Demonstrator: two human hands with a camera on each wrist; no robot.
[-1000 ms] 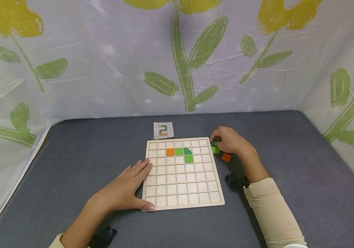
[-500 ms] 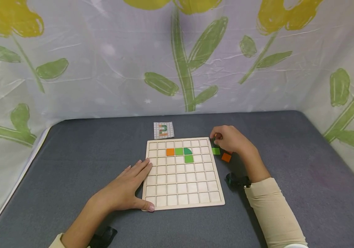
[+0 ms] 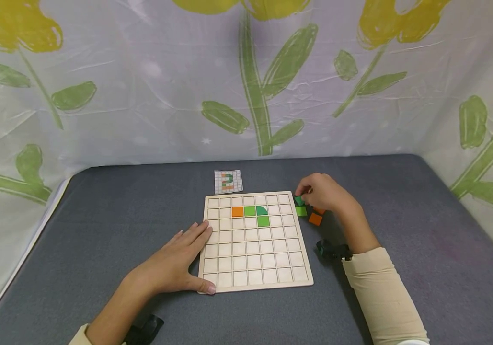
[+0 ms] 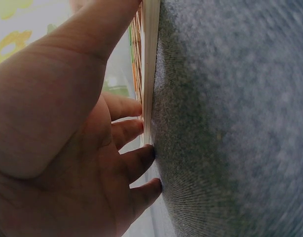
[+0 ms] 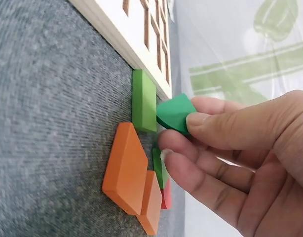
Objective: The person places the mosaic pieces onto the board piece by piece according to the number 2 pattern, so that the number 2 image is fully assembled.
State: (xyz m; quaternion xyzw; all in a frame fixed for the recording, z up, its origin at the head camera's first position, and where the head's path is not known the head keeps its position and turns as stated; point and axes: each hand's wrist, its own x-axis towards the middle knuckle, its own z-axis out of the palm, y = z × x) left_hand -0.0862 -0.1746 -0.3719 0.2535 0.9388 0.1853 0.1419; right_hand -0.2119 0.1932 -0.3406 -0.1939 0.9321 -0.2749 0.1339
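My right hand [image 3: 321, 192] pinches a dark green quarter-round block [image 5: 175, 112] between thumb and fingers, just beyond the right edge of the wooden grid board [image 3: 246, 263]. A light green block [image 5: 144, 101] lies beside the board, below the held block. My left hand [image 3: 177, 261] rests against the board's left side, fingers spread and fairly straight, thumb at the near left corner. On the board sit an orange square [image 3: 237, 211], a light green square [image 3: 249, 211], a dark green quarter-round [image 3: 261, 210] and another light green square [image 3: 263, 221].
Two orange blocks [image 5: 126, 170] lie right of the board; a green piece [image 5: 160, 165] and a red piece [image 5: 166, 195] show partly behind the fingers in the right wrist view. A printed pattern card [image 3: 228, 181] lies beyond the board on the grey cloth table [image 3: 99, 215].
My right hand has shifted slightly, and the dark green quarter-round in its fingers, nearly hidden half a second ago, shows more plainly. The left hand and board have stayed still.
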